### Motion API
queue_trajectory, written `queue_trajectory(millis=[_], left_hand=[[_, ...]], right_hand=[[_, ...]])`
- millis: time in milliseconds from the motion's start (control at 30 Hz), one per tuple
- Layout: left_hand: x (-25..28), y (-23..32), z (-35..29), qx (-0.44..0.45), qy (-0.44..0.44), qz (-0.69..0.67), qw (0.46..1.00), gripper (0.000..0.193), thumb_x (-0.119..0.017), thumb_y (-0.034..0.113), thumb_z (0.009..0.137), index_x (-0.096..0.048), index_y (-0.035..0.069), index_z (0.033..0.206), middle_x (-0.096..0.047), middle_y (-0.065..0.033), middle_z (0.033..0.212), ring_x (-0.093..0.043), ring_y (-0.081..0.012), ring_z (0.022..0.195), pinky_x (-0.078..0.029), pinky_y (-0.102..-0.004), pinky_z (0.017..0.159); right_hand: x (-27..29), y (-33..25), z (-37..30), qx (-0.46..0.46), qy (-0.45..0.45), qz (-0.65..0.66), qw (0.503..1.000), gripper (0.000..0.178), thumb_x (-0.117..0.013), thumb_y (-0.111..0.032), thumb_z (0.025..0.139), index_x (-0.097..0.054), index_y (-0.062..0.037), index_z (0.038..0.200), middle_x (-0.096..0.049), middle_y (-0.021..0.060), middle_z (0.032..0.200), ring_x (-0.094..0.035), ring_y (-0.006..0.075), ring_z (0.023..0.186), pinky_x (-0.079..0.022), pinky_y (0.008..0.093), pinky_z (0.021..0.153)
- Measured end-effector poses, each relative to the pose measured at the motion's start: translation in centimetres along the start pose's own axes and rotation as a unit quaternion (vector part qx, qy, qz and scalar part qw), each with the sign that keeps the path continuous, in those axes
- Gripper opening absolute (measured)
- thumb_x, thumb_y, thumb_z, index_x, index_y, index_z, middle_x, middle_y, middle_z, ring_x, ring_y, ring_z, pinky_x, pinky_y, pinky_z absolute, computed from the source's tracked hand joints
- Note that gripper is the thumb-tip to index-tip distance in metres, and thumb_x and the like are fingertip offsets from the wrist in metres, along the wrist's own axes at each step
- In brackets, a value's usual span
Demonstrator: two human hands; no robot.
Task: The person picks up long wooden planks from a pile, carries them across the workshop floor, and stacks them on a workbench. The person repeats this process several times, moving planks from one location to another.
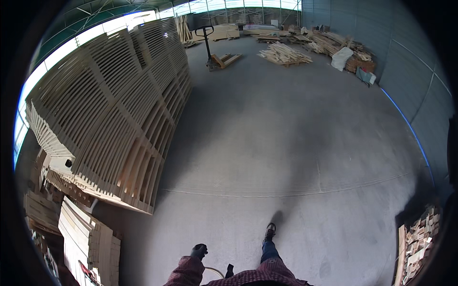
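My left hand, in a dark glove, hangs low in front of me below a red checked sleeve. Its fingers are curled in, and nothing shows sticking out of them. It touches nothing around it and is over the concrete floor. Between that sleeve and my body a pale curved band shows, with a small dark upright piece beside it; what they belong to I cannot make out. My right hand is out of the picture. One leg in blue trousers is stretched forward, ending in a dark shoe.
A tall stack of slatted wooden pallets fills the left. Cut boards stand nearer, lower left. A wood-block pile sits at lower right. Farther off are a pallet jack, loose planks and a grey wall.
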State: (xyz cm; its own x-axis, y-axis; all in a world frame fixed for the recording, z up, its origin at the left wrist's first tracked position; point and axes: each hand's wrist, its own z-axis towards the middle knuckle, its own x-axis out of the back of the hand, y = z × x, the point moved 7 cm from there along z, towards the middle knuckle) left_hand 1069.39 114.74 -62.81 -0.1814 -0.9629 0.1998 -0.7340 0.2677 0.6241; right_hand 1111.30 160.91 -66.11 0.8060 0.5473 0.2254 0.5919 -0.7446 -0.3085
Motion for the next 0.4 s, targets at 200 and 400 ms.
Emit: queue_trajectory(millis=[200,400], left_hand=[[-9.4,17.0,6.4,-0.046,-0.08,-0.079,0.993,0.03,-0.056,0.024,0.087,-0.053,0.008,0.112,-0.064,-0.01,0.095,-0.063,-0.0237,0.082,-0.049,-0.0353,0.066],[-10.9,16.3,12.8,0.117,0.008,-0.087,0.989,0.028,-0.058,0.021,0.085,-0.055,0.008,0.109,-0.065,-0.0129,0.089,-0.064,-0.03,0.072,-0.05,-0.0413,0.061]], right_hand=[[-4.2,-15.7,7.3,-0.023,0.001,-0.086,0.996,0.017,-0.056,-0.021,0.078,-0.061,-0.0103,0.09,-0.064,0.0124,0.073,-0.06,0.0243,0.056,-0.047,0.034,0.048],[-20.4,-45.4,11.9,0.226,-0.069,-0.168,0.957,0.021,-0.06,-0.021,0.076,-0.065,-0.0032,0.087,-0.063,0.0068,0.067,-0.058,0.0161,0.056,-0.048,0.0309,0.055]])
